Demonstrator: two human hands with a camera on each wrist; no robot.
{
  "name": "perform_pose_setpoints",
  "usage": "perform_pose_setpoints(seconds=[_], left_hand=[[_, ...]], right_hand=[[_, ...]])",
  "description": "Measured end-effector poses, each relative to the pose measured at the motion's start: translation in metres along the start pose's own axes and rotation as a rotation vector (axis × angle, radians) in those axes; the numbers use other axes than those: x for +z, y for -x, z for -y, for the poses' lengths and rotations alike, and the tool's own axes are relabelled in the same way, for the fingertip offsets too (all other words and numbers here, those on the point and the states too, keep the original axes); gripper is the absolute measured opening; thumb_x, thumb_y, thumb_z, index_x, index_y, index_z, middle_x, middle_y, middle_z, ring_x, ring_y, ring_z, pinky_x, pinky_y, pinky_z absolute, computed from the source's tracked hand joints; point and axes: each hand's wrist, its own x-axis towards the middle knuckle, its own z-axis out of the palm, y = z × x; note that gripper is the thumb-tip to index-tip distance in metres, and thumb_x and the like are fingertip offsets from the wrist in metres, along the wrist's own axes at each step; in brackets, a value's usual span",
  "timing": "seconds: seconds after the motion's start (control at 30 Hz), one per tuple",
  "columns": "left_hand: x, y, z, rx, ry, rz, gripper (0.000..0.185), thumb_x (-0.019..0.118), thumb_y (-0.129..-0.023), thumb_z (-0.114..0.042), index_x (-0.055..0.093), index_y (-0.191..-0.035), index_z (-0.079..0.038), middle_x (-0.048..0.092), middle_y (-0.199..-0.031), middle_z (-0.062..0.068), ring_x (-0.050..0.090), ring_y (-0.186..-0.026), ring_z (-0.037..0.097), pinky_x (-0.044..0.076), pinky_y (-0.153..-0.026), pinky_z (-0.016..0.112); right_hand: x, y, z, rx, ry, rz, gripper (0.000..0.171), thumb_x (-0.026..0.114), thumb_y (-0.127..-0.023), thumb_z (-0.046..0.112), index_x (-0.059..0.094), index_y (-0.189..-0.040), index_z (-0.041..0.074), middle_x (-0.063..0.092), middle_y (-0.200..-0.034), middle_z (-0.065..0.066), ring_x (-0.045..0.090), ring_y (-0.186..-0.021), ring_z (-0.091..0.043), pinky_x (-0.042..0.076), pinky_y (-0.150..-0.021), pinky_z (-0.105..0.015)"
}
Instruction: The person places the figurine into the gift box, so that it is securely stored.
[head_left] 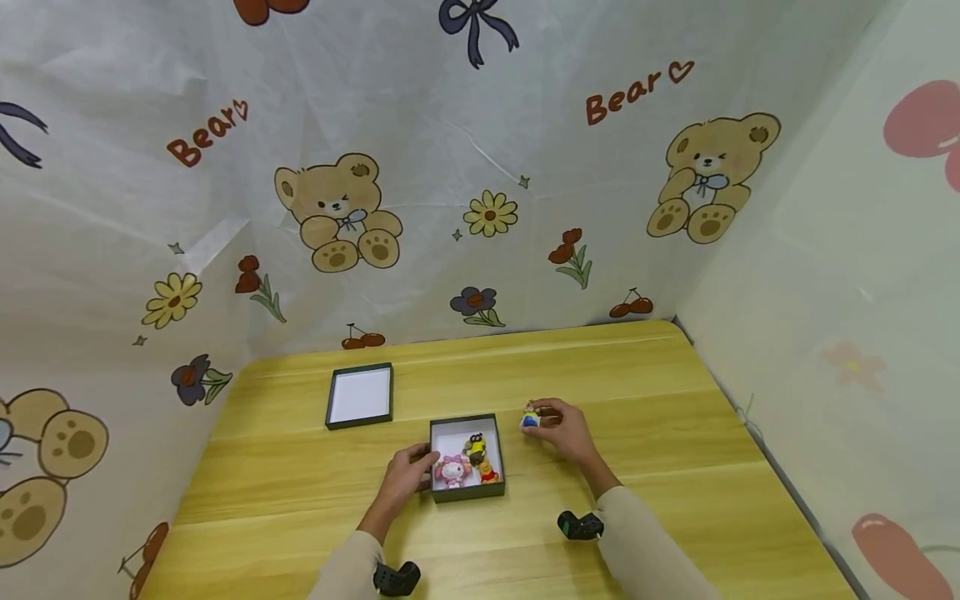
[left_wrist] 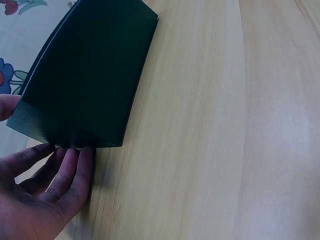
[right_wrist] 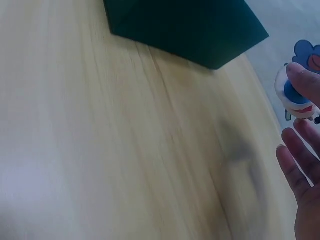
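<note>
My left hand [head_left: 405, 477] grips the left wall of an open dark green box [head_left: 468, 493], thumb at the rim and fingers along the outside. In the left wrist view those fingers [left_wrist: 75, 180] touch the wall of the box [left_wrist: 90, 75]. Inside it lie a pink-and-white figurine [head_left: 453, 472], a yellow figurine with dark goggles [head_left: 477, 447] and an orange-and-red bear figurine [head_left: 488, 473]. To the right of the box, my right hand [head_left: 568, 432] pinches a small white, blue and yellow figurine [head_left: 530, 417]. The right wrist view shows this figurine [right_wrist: 295, 95] raised off the table, partly covered by the thumb.
A shallow dark-edged box lid [head_left: 360, 423] with a white inside lies back left on the wood-grain table [head_left: 637, 383]. Behind the table hangs a pale sheet [head_left: 420, 208] printed with bears and flowers. Another pale wall stands at the right edge.
</note>
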Motion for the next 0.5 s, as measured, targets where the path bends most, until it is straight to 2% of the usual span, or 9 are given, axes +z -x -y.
perform_pose_setpoints(seconds=[0.2,0.5], left_hand=[[0.000,0.001,0.000,0.002,-0.005,-0.001,0.052,0.057,-0.097,-0.020,0.045,-0.133,0.015,0.055,-0.124,0.029,0.060,-0.103,0.030,0.056,-0.082,0.040],[-0.001,-0.001,0.000,0.005,0.014,-0.005,0.052,0.058,-0.096,-0.021,0.046,-0.132,0.015,0.056,-0.123,0.029,0.061,-0.102,0.030,0.056,-0.081,0.039]], right_hand=[[0.004,0.015,0.046,-0.045,-0.007,0.027,0.040,0.078,-0.079,0.003,0.062,-0.114,-0.007,0.060,-0.118,-0.024,0.058,-0.098,-0.038,0.051,-0.076,-0.030],[0.014,0.015,0.055,-0.101,-0.025,0.030,0.039,0.078,-0.077,0.000,0.062,-0.113,-0.007,0.059,-0.116,-0.024,0.058,-0.096,-0.039,0.048,-0.085,-0.058]])
